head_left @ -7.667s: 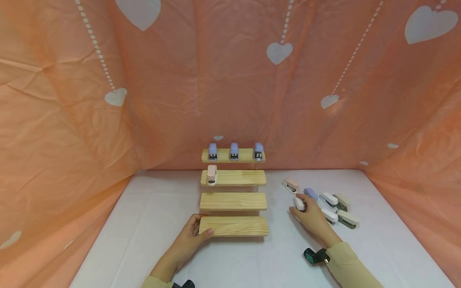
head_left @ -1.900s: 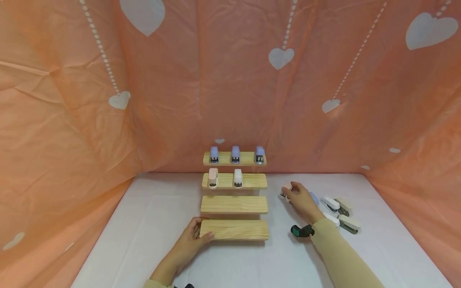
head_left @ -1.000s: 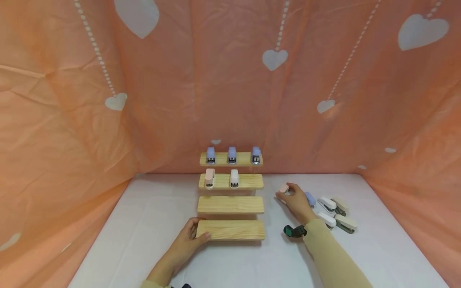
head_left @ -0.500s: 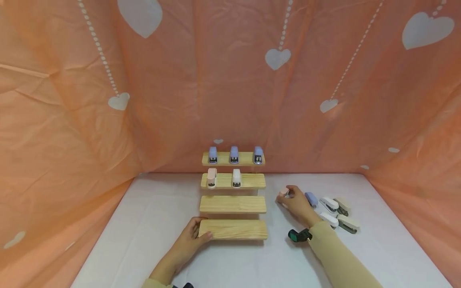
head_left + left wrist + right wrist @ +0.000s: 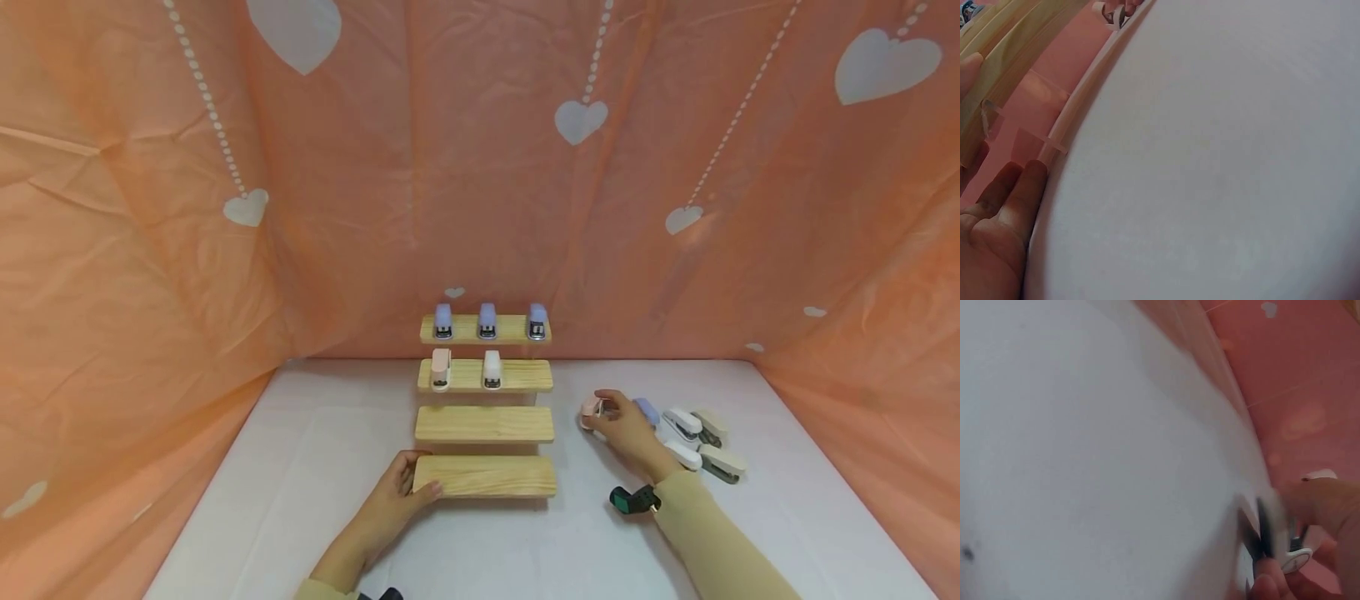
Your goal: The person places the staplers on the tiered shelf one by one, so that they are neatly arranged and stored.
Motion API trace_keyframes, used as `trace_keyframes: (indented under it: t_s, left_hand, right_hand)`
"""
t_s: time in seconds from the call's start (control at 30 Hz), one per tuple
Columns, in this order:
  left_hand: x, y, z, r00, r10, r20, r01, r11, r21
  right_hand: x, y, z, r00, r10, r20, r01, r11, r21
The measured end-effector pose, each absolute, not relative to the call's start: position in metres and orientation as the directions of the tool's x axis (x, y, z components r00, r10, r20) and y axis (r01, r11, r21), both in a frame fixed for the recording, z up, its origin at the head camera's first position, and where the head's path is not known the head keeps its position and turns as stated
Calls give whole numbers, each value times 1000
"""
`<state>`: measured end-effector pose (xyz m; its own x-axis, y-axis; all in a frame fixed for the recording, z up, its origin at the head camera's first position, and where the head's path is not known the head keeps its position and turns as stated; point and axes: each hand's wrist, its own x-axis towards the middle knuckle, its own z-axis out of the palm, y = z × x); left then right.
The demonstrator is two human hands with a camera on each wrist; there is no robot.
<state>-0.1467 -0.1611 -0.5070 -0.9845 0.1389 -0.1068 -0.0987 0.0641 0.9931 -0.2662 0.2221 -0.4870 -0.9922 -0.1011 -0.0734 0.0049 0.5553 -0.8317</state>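
Observation:
My left hand (image 5: 393,500) grips the left end of the lowest wooden board (image 5: 491,477) of a four-step display rack, thumb on top. In the left wrist view its fingers (image 5: 1025,194) reach beside clear supports (image 5: 1038,140). Right of the rack, my right hand (image 5: 626,429) pinches a pink mini stapler (image 5: 591,407); the right wrist view shows its pale base (image 5: 1297,559) partly hidden by fingers. Three lilac staplers (image 5: 487,321) stand on the top board. The second board (image 5: 528,375) bears a pink stapler (image 5: 441,368) at left and a white stapler (image 5: 492,369) mid-board.
Right of my right hand lie a lilac stapler (image 5: 647,410), two white staplers (image 5: 684,422) and two cream-and-green staplers (image 5: 722,463), close together on the white tabletop (image 5: 315,450). An orange curtain (image 5: 480,183) with hearts hangs behind and at both sides.
Since the oldest frame, the white stapler has gone from the right hand onto the second board. The right hand has picked up the pink stapler and turned it. The left hand stays put.

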Motion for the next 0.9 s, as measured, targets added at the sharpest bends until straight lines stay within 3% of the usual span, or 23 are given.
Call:
trace_keyframes:
  t_s: [0.63,0.77,0.9]
  left_hand:
    - [-148,-162,-511,-979,157,-127,-114,87,990]
    - [-148,-162,-512,-980,161,-114,-101,84,991]
    - [-148,-163,-511,-982,159,-105,-92,86,992]
  right_hand:
    - [-261,206,-480,-997,-71,-14,-37,664,-747]
    - [-261,208,-473,-998,-55,-38,-5,627,-779]
    - [-259,207,-456,-998,-56,32,-58,548,-834]
